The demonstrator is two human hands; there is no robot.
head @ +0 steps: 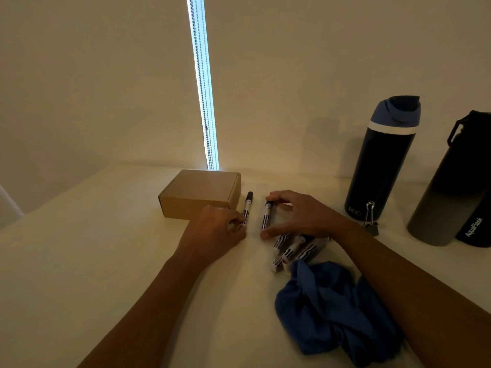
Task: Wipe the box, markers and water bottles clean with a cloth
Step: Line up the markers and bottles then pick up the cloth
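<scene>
A closed brown cardboard box (199, 192) lies on the white table (79, 261) near the wall. Right of it lies a black-capped marker (247, 208); my left hand (216, 231) pinches its lower end. My right hand (300, 215) holds a second marker (266, 215) between forefinger at the cap and thumb at the base. Several more markers (295, 248) lie bunched under my right wrist. A crumpled blue cloth (329, 306) sits in front of them, untouched. A dark bottle with a blue lid (380, 166) and a grey-black bottle (446, 192) stand at the right.
A binder clip (370, 217) lies at the foot of the blue-lidded bottle. Beyond the grey-black bottle, a third dark bottle (475, 229) marked AquaFlask is cut by the right edge. A beaded blind chain (204, 102) hangs behind the box.
</scene>
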